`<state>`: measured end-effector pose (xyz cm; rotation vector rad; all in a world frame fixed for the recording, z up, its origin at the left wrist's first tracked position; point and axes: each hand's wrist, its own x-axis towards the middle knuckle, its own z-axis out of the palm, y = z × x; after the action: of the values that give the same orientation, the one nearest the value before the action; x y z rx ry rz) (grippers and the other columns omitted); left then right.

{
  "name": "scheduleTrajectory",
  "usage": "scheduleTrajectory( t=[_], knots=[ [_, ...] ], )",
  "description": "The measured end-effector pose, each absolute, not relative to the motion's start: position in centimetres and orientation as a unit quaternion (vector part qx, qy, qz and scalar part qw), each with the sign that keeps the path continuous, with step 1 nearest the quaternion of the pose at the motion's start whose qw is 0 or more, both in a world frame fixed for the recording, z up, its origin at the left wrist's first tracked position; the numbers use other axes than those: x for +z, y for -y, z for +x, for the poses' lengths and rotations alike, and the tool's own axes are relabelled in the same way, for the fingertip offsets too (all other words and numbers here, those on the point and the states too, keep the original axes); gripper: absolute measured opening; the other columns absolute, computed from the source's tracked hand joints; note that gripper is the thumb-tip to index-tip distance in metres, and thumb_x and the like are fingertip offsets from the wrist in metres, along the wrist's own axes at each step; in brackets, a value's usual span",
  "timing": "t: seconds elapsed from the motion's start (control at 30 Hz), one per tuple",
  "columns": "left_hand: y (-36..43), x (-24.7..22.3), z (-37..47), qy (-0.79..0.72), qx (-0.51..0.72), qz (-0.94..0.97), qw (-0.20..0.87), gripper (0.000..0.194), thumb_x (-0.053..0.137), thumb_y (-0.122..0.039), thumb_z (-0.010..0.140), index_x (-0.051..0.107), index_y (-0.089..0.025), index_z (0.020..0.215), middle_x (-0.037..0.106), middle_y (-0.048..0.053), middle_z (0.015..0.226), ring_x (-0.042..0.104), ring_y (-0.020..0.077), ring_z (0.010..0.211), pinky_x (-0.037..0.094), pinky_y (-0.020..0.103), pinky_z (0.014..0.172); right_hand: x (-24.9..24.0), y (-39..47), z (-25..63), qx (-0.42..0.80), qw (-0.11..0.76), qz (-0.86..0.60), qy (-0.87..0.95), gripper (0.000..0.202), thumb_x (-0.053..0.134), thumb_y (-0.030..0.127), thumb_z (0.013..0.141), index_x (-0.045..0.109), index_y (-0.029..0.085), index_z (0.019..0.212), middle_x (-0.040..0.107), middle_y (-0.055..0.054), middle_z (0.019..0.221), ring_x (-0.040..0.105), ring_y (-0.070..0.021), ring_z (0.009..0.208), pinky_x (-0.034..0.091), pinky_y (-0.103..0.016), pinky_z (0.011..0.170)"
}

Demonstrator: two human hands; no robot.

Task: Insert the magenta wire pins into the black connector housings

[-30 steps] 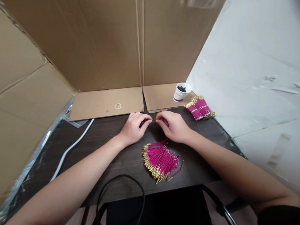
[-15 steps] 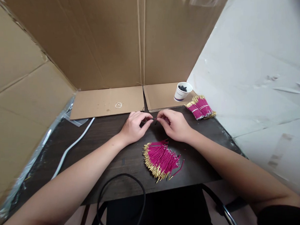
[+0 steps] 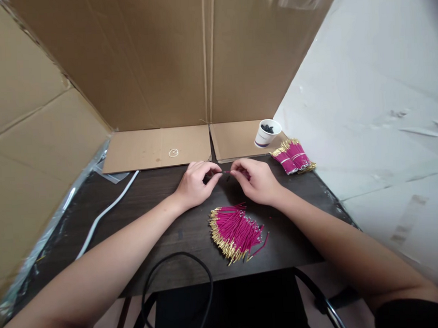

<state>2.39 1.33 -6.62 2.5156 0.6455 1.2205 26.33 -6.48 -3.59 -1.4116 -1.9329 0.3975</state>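
My left hand (image 3: 195, 185) is closed in a pinch on a small black sleeve-like piece, mostly hidden by the fingertips. Facing it, my right hand (image 3: 256, 182) pinches a short magenta wire (image 3: 227, 172) whose end meets the black piece in the gap between my hands. More magenta shows inside the right palm, partly covered by the fingers. Below my hands, a fanned pile of magenta wires (image 3: 236, 231) with gold-coloured pin ends lies on the dark table (image 3: 164, 239). One wire sits slightly apart at the pile's right side.
A paper cup (image 3: 262, 139) with small black pieces stands on the cardboard at the back right. Beside it lie banded bundles of magenta wires (image 3: 293, 157). A white rubber band (image 3: 173, 153), a pale hose (image 3: 108, 210) and a black cable loop (image 3: 175, 255) are around. Cardboard walls enclose the back and left.
My fingertips have drawn slightly apart, and a little more of the magenta wire shows between them. The pile, cup and bundles stay put.
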Motion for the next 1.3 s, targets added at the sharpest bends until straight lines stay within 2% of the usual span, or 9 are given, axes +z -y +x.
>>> scheduleTrajectory(
  t=[0.67, 0.93, 1.3],
  knots=[
    [-1.35, -6.52, 2.40, -0.200, 0.432, 0.869, 0.134, 0.006, 0.074, -0.025, 0.111, 0.074, -0.020, 0.108, 0.081, 0.002, 0.096, 0.076, 0.0189, 0.086, 0.054, 0.039, 0.092, -3.43, 6.42, 26.16, 0.242, 0.353, -0.560, 0.710, 0.036, 0.059, 0.047, 0.109, 0.075, 0.015, 0.108, 0.078, -0.005, 0.095, 0.059, -0.0064, 0.078, 0.045, -0.023, 0.081],
    [-1.45, -6.72, 2.39, -0.186, 0.447, 0.868, 0.111, 0.008, 0.076, -0.027, 0.111, 0.077, -0.021, 0.106, 0.085, 0.002, 0.099, 0.079, 0.0200, 0.088, 0.055, 0.041, 0.092, -3.16, 6.35, 26.21, 0.296, 0.350, -0.578, 0.676, 0.040, 0.060, 0.051, 0.107, 0.077, 0.015, 0.108, 0.076, -0.003, 0.092, 0.057, -0.0060, 0.077, 0.042, -0.021, 0.076],
    [-1.44, -6.74, 2.43, -0.183, 0.453, 0.866, 0.107, 0.007, 0.078, -0.026, 0.110, 0.078, -0.022, 0.105, 0.086, 0.002, 0.099, 0.080, 0.0198, 0.088, 0.054, 0.041, 0.092, -3.14, 6.36, 26.18, 0.292, 0.341, -0.588, 0.673, 0.040, 0.061, 0.051, 0.106, 0.077, 0.015, 0.106, 0.076, -0.004, 0.093, 0.058, -0.0061, 0.078, 0.043, -0.021, 0.076]
  ],
)
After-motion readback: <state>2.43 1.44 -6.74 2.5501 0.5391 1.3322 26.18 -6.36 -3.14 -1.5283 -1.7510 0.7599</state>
